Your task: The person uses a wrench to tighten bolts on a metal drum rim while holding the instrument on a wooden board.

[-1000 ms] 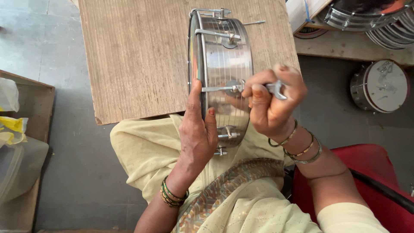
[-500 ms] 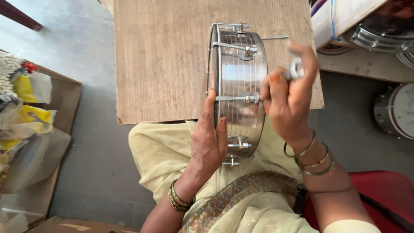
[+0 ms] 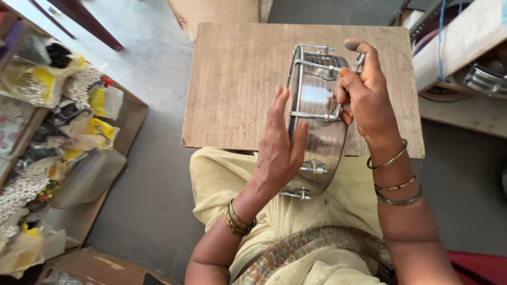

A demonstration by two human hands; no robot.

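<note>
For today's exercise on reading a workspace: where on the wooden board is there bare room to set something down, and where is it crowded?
The wooden board is bare between its left edge and the metal drum. The drum's right side is crowded: the right hand holds a small metal tool there, while the left hand presses its left face.

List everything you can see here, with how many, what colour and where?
Metal drum shell: one, silver, on edge at the board's near side, between both hands.
Small metal tool: one, silver, in the right hand at the drum's rim.
Wooden board: one, brown, over the lap.
Plastic bags of small parts: several, yellow and clear, in a box at left.
More metal drum rims: silver, upper right; count unclear.
Left hand: flat against the drum's side.
Right hand: gripping the tool.
</note>
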